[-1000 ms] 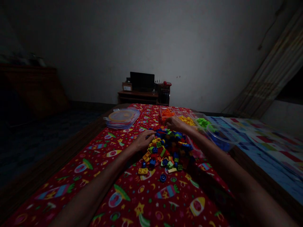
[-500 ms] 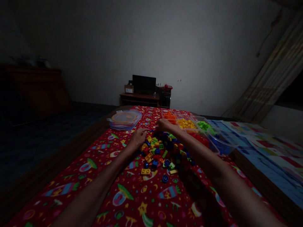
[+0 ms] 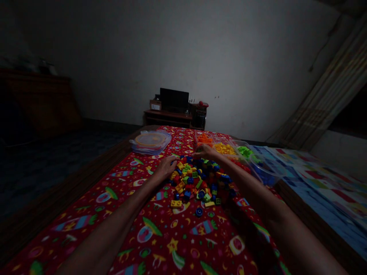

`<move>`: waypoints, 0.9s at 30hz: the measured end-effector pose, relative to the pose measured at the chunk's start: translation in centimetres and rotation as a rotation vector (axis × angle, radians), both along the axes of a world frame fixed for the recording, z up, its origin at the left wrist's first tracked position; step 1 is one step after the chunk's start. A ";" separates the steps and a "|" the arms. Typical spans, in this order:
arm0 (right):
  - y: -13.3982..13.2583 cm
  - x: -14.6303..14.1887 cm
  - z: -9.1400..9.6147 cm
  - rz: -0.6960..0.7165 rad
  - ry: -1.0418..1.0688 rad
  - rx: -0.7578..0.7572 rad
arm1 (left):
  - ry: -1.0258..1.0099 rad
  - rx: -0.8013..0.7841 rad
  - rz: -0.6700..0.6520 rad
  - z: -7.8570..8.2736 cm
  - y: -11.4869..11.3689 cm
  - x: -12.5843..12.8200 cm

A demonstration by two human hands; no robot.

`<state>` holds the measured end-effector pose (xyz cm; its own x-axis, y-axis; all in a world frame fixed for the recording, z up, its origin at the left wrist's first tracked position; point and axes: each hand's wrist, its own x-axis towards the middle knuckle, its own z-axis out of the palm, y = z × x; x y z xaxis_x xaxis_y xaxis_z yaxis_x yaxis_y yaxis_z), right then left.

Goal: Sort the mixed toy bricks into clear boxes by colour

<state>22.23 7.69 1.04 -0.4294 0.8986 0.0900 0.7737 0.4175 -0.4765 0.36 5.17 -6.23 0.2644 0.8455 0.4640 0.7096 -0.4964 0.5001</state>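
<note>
A heap of mixed toy building bricks (image 3: 190, 179) in red, blue, yellow and green lies on the red patterned cloth (image 3: 120, 214). My left hand (image 3: 167, 166) rests at the heap's left edge, its fingers loosely bent and a little apart, with nothing visible in them. Over the far side of the heap, my right hand (image 3: 205, 151) has its fingers drawn together in a pinch; whatever they hold is too small and dark to make out. A yellow brick (image 3: 176, 203) and a round blue piece (image 3: 198, 212) lie loose on the near side.
Clear plastic boxes right of the heap hold orange bricks (image 3: 204, 139), yellow bricks (image 3: 224, 148), green bricks (image 3: 245, 152) and blue bricks (image 3: 266, 176). Stacked clear lids (image 3: 151, 142) lie at the far left. A bed (image 3: 315, 179) adjoins on the right.
My right hand has shifted slightly right, its fingers still drawn together over the far side of the heap. My left hand stays at the heap's left edge. The view has tilted a little.
</note>
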 end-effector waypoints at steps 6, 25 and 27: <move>-3.6 0.2 -0.4 -0.023 0.298 -0.122 | -0.083 0.047 -0.242 2.4 -2.1 2.9; -9.0 2.8 -1.5 -0.032 0.143 0.248 | 0.090 0.068 -0.285 1.8 -2.6 3.5; -8.6 3.7 -0.5 -0.077 0.207 0.305 | 0.053 0.058 -0.246 1.9 -2.5 3.3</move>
<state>25.89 -0.96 0.57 -0.3062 0.8463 0.4360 0.7090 0.5083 -0.4889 3.70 2.71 -4.30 0.4842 0.7248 0.4901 0.5883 -0.6843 0.4308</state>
